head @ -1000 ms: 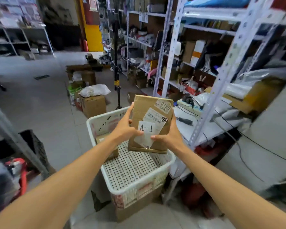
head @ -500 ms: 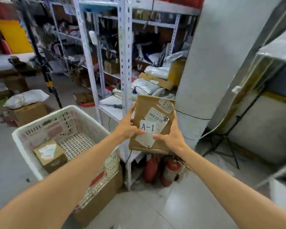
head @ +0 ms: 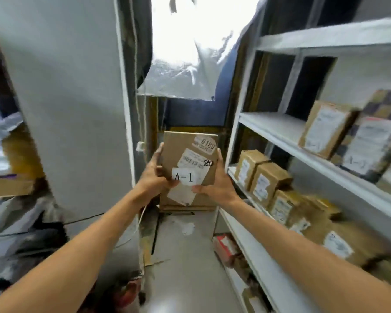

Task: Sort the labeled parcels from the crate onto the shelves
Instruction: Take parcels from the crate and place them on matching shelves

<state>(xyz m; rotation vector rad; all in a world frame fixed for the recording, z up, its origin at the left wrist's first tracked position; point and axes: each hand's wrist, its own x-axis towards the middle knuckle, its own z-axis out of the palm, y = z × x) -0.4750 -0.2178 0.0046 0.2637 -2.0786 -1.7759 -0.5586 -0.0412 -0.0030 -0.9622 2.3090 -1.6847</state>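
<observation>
A brown cardboard parcel with white labels, one reading "A-1", is upright in front of me at chest height. My left hand grips its left edge with the thumb on the front face. My right hand grips its right edge, thumb on the lower label. White metal shelves stand to my right. Several labelled brown parcels line the middle shelf, and more parcels sit on the shelf above. The crate is out of view.
A wide grey pillar stands on my left, with cluttered shelving beyond it. A narrow floor aisle runs ahead to a blue wall under a bright plastic-covered opening. A red-and-white box sits on the lowest shelf level.
I have turned right, away from the white crate and the open racks, and now face the aisle beside the parcel shelves. Both hands keep the same hold on the A-1 parcel.
</observation>
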